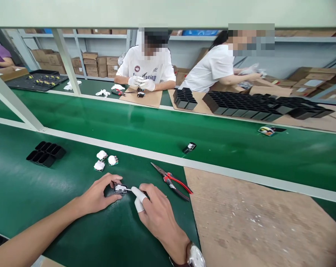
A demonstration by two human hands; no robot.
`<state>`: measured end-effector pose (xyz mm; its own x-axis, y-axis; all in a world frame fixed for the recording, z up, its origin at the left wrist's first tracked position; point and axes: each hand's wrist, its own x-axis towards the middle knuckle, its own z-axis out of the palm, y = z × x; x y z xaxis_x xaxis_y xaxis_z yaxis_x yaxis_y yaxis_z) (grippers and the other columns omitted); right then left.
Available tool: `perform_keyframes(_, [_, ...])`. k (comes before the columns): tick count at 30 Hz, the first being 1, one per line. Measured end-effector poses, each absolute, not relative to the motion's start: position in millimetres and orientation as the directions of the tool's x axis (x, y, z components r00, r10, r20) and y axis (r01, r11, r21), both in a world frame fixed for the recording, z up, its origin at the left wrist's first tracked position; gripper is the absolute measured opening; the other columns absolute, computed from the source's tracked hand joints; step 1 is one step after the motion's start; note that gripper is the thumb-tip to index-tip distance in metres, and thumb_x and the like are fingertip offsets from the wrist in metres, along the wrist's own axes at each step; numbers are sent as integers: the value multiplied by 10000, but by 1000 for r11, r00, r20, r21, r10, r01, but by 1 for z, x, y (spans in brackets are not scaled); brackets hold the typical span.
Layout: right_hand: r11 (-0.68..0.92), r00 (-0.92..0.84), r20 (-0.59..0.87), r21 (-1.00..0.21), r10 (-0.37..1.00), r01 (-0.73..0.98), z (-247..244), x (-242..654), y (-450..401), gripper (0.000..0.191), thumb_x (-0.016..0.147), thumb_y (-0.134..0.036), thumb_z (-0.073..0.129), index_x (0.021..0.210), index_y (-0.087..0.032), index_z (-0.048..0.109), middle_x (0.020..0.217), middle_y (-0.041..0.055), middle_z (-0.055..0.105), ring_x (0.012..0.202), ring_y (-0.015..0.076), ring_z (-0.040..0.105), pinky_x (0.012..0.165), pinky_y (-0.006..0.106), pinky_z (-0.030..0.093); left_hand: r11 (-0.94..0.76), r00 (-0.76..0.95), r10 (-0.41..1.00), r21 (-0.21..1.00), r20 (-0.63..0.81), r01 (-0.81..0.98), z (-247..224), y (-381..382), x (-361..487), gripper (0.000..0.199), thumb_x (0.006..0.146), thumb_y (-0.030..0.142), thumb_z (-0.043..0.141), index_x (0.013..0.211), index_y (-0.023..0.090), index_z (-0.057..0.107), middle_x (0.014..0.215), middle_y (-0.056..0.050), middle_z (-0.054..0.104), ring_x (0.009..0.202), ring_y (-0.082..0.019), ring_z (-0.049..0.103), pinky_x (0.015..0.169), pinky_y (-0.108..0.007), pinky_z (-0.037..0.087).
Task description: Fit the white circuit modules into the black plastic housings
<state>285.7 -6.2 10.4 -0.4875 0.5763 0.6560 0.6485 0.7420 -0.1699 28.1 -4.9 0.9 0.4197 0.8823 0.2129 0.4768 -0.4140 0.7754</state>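
My left hand (102,192) steadies a small black plastic housing (120,193) between thumb and fingers on the green bench. White paste and electronic parts show in the housing's open top. In my right hand (156,211), with white finger cots on two fingers, is a thin pale stick (129,190), its tip at the housing's opening. Just beyond my left hand lie three small circuit boards (99,165) topped with white paste. Red-and-black needle-nose pliers (169,178) rest with jaws slightly apart, beyond my right hand.
Several black housings (46,154) stand grouped at left. A cardboard sheet (257,222) covers the bench at right. Past a pale rail (129,148) runs a green belt (145,128) carrying a filled housing (189,147) and a circuit board (266,130). Co-workers sit opposite near black housing rows (240,105).
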Motion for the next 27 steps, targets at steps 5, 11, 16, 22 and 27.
perform_keyframes(5, [744,-550,639,-52,537,666,21,284,-10,278,917,26,454,820,-200,582,1008,111,628,801,206,541,632,342,408,-397,430,883,787,189,471,-1,-6,28,553,980,263,706,1473,311,459,1201,-49,687,1022,-200,670,930,-386,591])
perform_keyframes(11, [722,-560,638,10,528,692,21,281,-9,276,950,8,443,900,-192,626,1015,118,644,842,223,546,677,362,422,-400,435,881,785,187,472,1,-7,30,548,975,247,713,1463,305,472,1214,-56,683,1004,-197,670,931,-386,593])
perform_keyframes(16, [725,-566,640,20,520,688,20,275,-11,315,935,19,411,876,-204,627,1034,123,647,874,235,552,695,371,418,-406,446,876,777,183,481,3,-8,30,524,981,236,704,1456,307,493,1184,-53,670,1021,-204,679,931,-377,601])
perform_keyframes(22, [761,-612,597,6,518,649,25,270,-16,310,908,30,425,804,-203,602,1075,144,637,926,257,563,736,384,412,-410,446,875,775,186,481,0,-9,31,532,971,236,715,1449,301,488,1229,-65,669,1061,-216,696,946,-378,608])
perform_keyframes(27, [740,-585,631,25,510,672,25,275,-13,287,903,21,450,802,-216,577,1039,121,644,885,242,561,696,371,433,-404,427,883,776,194,484,-2,-10,30,479,967,253,720,1397,283,510,1232,-68,668,1058,-219,714,948,-393,619])
